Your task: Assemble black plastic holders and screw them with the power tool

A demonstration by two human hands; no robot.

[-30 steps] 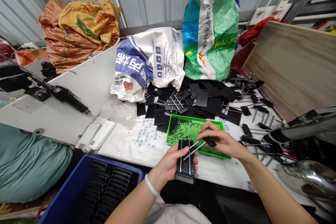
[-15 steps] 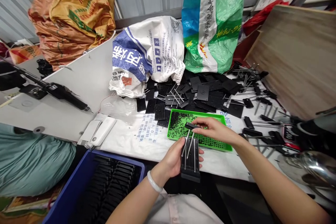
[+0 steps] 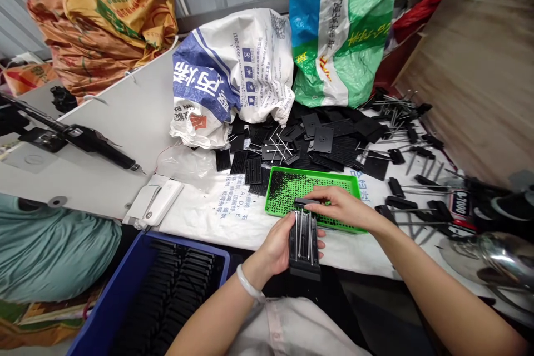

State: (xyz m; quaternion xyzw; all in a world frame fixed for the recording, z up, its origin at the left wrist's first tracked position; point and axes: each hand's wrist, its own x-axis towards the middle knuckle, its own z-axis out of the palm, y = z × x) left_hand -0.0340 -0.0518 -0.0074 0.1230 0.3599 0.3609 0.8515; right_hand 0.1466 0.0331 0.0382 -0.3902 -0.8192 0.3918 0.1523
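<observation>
My left hand (image 3: pixel 278 243) is wrapped round a black ribbed plate (image 3: pixel 297 253) with a thick black block at its near end and metal rods along it. Between the fingertips of my right hand (image 3: pixel 334 204) is a small black end block (image 3: pixel 305 202) carrying two metal rods (image 3: pixel 308 233). These rods slope down over the ribbed plate toward me. Just beyond both hands lies a green perforated tray (image 3: pixel 273 212) with many tiny black pieces scattered in it. Whether the rod tips touch the plate, I cannot tell.
Black plates (image 3: pixel 323 139) and loose rods pile up behind the tray. More rods with black blocks (image 3: pixel 400 202) lie right, near a shiny metal kettle (image 3: pixel 494 258). An electric screwdriver (image 3: pixel 100 147) hangs left above a blue crate (image 3: pixel 144 233) of black parts. A person's teal clothing (image 3: pixel 54 250) shows left.
My right hand has lowered the end block with its rods closer to the ribbed plate, and the rods now lie more nearly along it. The camera view has tilted slightly.
</observation>
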